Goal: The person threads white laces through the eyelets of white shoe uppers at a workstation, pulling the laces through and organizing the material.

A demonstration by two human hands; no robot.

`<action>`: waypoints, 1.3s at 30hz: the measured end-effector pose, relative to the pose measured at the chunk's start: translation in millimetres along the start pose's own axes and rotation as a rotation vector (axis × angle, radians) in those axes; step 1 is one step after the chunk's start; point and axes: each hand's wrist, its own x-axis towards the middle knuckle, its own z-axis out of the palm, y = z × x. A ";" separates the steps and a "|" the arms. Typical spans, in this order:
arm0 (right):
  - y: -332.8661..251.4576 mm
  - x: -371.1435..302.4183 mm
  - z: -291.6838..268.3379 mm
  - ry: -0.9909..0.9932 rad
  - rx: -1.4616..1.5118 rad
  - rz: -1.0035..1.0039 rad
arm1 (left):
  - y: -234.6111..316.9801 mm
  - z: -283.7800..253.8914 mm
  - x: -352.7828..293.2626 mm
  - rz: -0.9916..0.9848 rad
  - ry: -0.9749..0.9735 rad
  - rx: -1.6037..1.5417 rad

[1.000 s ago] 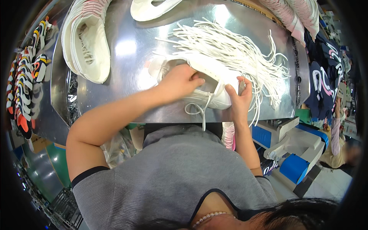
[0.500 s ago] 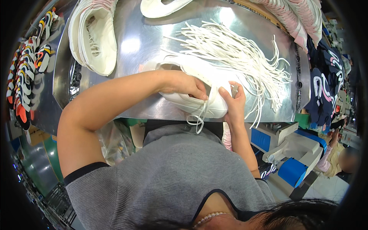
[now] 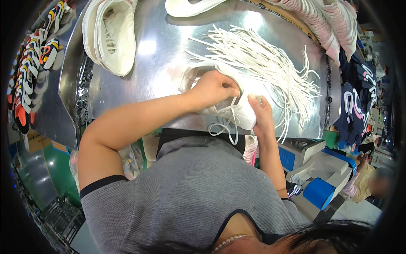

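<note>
Where the white shoe (image 3: 245, 113) lies: on its side of the tabletop (image 3: 127, 89) nearest the person, toe toward the right, opening partly hidden by the left hand (image 3: 216, 89).
Left grip: thumb and forefinger drawn together at the shoe's throat, seemingly pinching a thin white lace (image 3: 234, 129).
Right grip: the right hand (image 3: 263, 114) is curled at the toe end, thumb against the upper; what lies between its thumb and forefinger is unclear.
Lacing step: apparently partway, one strand at the throat and a loose loop hanging toward the person.
Next move: seems to call for a firm pinch on the strand, with the toe steadied.
Lace bundle (image 3: 258, 55): slender, cord-like white strands, fanned and overlapping beyond the shoe.
Shoe material: smooth, pale, apparently pliable upper with a rounded toe.
Nested shoe uppers (image 3: 124, 62): cream-white, curved, stacked at upper left.
Tabletop surface: shiny metal with bright glare.
</note>
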 end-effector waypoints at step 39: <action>-18.0 12.2 -46.4 0.333 -0.927 -0.920 | 111.1 14.5 -48.4 0.648 0.108 0.519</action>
